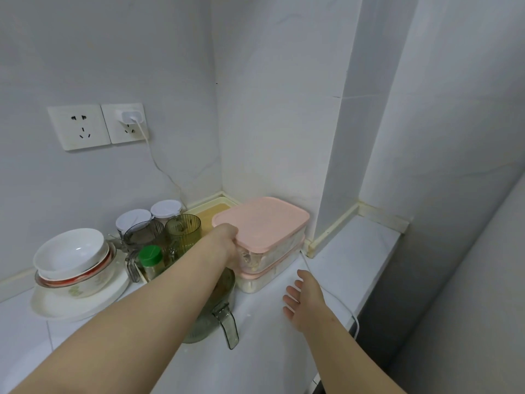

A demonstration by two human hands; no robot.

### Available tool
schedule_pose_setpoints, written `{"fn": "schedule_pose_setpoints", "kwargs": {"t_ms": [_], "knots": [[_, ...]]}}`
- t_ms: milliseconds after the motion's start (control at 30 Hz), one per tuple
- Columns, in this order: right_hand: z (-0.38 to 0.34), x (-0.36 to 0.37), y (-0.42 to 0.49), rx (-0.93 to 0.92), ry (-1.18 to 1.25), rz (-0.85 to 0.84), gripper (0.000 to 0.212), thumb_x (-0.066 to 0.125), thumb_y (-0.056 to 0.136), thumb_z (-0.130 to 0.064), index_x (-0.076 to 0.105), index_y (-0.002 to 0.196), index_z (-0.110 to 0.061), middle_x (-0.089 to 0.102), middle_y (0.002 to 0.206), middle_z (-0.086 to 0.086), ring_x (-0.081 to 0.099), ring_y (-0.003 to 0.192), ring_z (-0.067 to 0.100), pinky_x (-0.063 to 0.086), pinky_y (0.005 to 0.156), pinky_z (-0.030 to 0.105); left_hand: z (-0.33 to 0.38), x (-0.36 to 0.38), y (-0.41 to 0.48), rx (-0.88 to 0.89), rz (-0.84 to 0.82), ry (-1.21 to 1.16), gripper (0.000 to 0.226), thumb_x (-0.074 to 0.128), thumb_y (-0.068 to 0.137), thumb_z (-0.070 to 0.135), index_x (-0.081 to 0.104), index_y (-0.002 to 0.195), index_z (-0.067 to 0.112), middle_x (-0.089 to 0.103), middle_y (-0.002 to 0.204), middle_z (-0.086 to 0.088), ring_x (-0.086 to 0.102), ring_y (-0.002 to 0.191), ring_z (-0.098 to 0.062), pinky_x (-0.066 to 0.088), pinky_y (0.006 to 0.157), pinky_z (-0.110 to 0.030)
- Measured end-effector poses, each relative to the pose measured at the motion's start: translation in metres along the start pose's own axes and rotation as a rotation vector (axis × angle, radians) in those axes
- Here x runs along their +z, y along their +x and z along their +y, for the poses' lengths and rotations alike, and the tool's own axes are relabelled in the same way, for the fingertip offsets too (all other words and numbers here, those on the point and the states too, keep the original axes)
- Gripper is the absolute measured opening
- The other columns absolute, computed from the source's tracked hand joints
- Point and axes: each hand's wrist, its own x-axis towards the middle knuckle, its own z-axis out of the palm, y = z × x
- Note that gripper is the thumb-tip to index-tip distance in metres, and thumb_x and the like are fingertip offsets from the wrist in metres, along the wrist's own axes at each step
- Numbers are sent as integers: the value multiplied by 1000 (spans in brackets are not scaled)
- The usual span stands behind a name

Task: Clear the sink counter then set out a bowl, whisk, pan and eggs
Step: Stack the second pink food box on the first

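A white counter [270,336] runs into a corner between pale grey walls. Nearest, at six o'clock and partly under the left forearm, stands a green-tinted jug [227,328]. At four o'clock the right hand [305,301] hovers over the counter with fingers spread, holding nothing, beside a white cable [341,302]. Beyond, near centre, the left hand [227,240] grips the near left corner of the upper box [264,220], which is pink-lidded and stacked on a lower box [267,277] against the wall. At nine o'clock a stack of bowls [71,251] sits on a plate. Cups [181,228], jars [166,209] and a green-capped bottle [150,260] crowd between the bowls and the boxes. Farthest, at ten o'clock, a charger sits in a socket [125,123]. Clearing looks early, as the counter is crowded. A bowl is to hand in the stack, but no whisk or pan shows. Whether the boxes hold eggs cannot be told.
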Motion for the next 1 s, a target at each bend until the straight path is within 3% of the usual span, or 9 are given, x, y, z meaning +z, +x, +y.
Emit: {"fn": "schedule_pose_setpoints", "kwargs": {"t_ms": [67, 100, 200, 300, 367, 467, 567, 667, 1000], "knots": [[1, 0, 1, 0, 2, -1, 53, 46, 96, -32, 37, 142, -7, 43, 143, 12, 41, 131, 28, 32, 107, 40, 3, -1, 9, 22, 45, 20, 32, 39, 97, 18, 50, 122, 1, 45, 139, -8, 37, 131, -31, 17, 113, -52], [1, 0, 1, 0, 3, 0, 52, 46, 96, -32, 37, 141, -7, 44, 142, 12, 42, 130, 28, 33, 107, 40, 3, -2, 9, 18, 67, 29, 27, 36, 98, 14, 53, 109, -3, 48, 131, -5, 41, 127, -28, 21, 112, -48], [1, 1, 2, -4, 3, -3, 51, 47, 96, -32, 39, 140, -7, 45, 141, 12, 44, 129, 29, 34, 105, 40, 0, -7, 10, 74, 75, 87, 28, 27, 96, 3, 46, 75, 1, 49, 104, -9, 47, 92, -23, 36, 88, -36], [1, 2, 4, -7, 5, -7, 50, 46, 96, -31, 39, 139, -7, 46, 140, 13, 45, 127, 30, 36, 103, 40, -3, -9, 8, 192, 76, 99, 24, 27, 96, 0, 49, 97, 8, 48, 96, -8, 47, 72, -22, 39, 75, -29], [2, 3, 5, -4, 6, -12, 50, 46, 96, -31, 39, 139, -7, 46, 140, 13, 46, 127, 30, 36, 102, 40, -5, -10, 10, 361, 103, 128, 33, 36, 94, -1, 41, 125, 8, 48, 114, -7, 53, 101, -27, 43, 91, -33], [4, 7, 6, 4, 4, -23, 50, 47, 96, -31, 39, 140, -7, 46, 139, 13, 46, 126, 30, 37, 101, 39, -17, -16, 11, 621, 88, 610, 69, 58, 86, 11, 22, 145, 15, 34, 143, -13, 40, 127, -31, 37, 106, -37], [5, 10, 6, 11, 3, -34, 50, 47, 96, -31, 40, 139, -7, 47, 138, 13, 47, 125, 30, 38, 99, 38, -27, -21, 12, 646, 30, 856, 73, 65, 86, 26, 25, 147, 14, 23, 147, -12, 33, 131, -29, 31, 105, -31], [5, 11, 8, 17, -2, -43, 49, 47, 95, -31, 41, 138, -7, 48, 138, 13, 48, 123, 30, 38, 98, 38, -27, -26, 20, 709, 66, 859, 78, 72, 80, 34, 33, 144, 13, 22, 144, -13, 29, 133, -29, 28, 110, -34], [4, 13, 13, 30, 2, -51, 48, 48, 95, -30, 41, 136, -7, 49, 135, 13, 50, 120, 30, 40, 94, 38, -21, -27, 35, 745, 72, 819, 76, 77, 75, 30, 41, 140, 12, 29, 137, -11, 31, 132, -27, 27, 113, -36]]}}
